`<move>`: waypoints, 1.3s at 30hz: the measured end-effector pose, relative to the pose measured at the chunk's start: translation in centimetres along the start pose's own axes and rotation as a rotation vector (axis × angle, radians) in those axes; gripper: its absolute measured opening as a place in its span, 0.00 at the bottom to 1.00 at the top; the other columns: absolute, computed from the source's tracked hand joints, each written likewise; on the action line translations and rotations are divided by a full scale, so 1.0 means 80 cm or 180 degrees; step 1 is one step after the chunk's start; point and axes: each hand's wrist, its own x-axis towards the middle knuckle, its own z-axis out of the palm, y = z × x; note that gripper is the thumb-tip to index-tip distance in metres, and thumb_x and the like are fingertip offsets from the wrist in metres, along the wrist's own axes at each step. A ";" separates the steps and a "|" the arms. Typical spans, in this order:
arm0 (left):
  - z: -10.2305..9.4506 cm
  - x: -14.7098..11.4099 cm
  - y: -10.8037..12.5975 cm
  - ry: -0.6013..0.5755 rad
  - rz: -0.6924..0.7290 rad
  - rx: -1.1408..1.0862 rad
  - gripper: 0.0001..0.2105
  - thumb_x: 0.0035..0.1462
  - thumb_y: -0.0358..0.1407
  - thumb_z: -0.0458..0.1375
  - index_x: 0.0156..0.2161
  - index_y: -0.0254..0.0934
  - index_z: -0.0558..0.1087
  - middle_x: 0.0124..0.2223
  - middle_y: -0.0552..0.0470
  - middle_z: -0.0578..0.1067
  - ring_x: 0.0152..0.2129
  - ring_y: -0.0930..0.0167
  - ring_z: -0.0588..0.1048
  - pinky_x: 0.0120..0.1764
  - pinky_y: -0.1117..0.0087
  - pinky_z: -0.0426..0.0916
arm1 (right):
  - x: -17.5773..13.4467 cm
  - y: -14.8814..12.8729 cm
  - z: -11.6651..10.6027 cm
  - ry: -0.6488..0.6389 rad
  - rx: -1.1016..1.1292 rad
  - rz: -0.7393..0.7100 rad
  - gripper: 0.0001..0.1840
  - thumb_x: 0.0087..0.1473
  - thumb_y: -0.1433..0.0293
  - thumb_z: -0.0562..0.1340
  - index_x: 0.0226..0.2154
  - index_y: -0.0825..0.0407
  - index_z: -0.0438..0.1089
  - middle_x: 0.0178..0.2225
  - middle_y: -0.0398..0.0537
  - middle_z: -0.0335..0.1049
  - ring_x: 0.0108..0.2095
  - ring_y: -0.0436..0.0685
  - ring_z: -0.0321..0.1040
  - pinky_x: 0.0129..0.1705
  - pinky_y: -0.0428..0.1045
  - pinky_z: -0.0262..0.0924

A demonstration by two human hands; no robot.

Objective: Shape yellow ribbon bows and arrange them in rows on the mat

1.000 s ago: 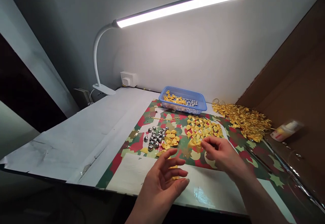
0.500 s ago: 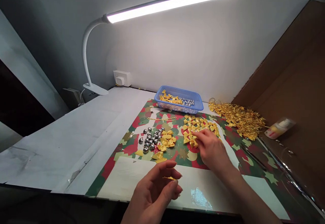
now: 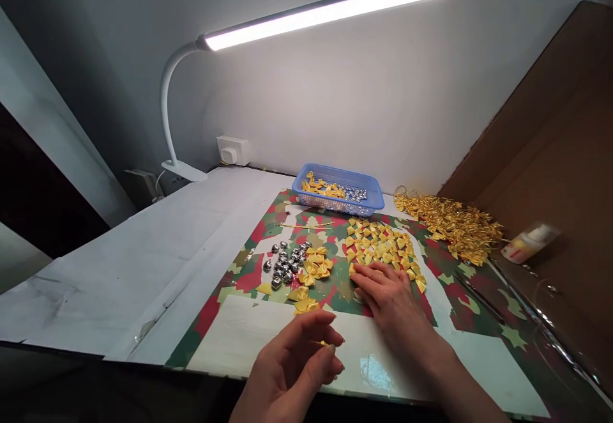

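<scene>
My left hand is raised over the front edge, its fingers curled towards the thumb. A small bit of yellow shows between them, seemingly a ribbon bow, mostly hidden by the fingers. My right hand lies palm down, its fingers stretched out over the near side of a spread of yellow ribbon bows. A single bow shows at its fingertips. Between the hands and further left, a smaller group of yellow bows lies against a cluster of silver jingle bells.
A blue basket with bows and bells stands by the wall. At right are a heap of gold bows, tweezers, a small bottle and a cardboard panel. A lit lamp hangs overhead.
My right hand has moved nearer and slightly left, from pinching among the bows to lying flat at their near side. More bows show behind it. My left hand stays nearly still.
</scene>
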 end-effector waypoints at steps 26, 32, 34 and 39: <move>-0.026 0.011 0.020 0.0748 0.0384 0.0619 0.09 0.52 0.39 0.65 0.39 0.39 0.78 0.35 0.54 0.80 0.31 0.68 0.78 0.35 0.73 0.74 | -0.016 -0.072 0.021 0.0177 0.1806 0.0813 0.10 0.62 0.69 0.54 0.30 0.50 0.65 0.25 0.41 0.66 0.25 0.52 0.64 0.27 0.45 0.57; -0.013 0.010 0.026 0.0215 0.0292 0.0486 0.09 0.53 0.38 0.66 0.40 0.42 0.77 0.37 0.54 0.80 0.39 0.66 0.77 0.39 0.74 0.73 | -0.033 -0.085 -0.012 -0.0093 0.2221 0.0733 0.10 0.63 0.68 0.54 0.32 0.50 0.68 0.28 0.42 0.68 0.29 0.52 0.64 0.32 0.46 0.57; -0.011 0.009 0.025 -0.0109 0.0130 0.0433 0.09 0.53 0.36 0.67 0.40 0.42 0.76 0.36 0.55 0.80 0.37 0.68 0.77 0.40 0.74 0.73 | -0.039 -0.087 -0.021 -0.0227 0.2353 0.0700 0.11 0.64 0.67 0.54 0.33 0.49 0.69 0.30 0.42 0.68 0.30 0.52 0.64 0.33 0.46 0.57; -0.006 0.005 0.023 -0.0402 -0.0191 0.0309 0.08 0.54 0.36 0.67 0.40 0.42 0.76 0.35 0.55 0.79 0.37 0.68 0.77 0.38 0.74 0.72 | -0.052 -0.082 -0.024 -0.0351 0.3103 0.1188 0.14 0.64 0.58 0.54 0.38 0.48 0.69 0.31 0.43 0.68 0.31 0.52 0.64 0.32 0.46 0.58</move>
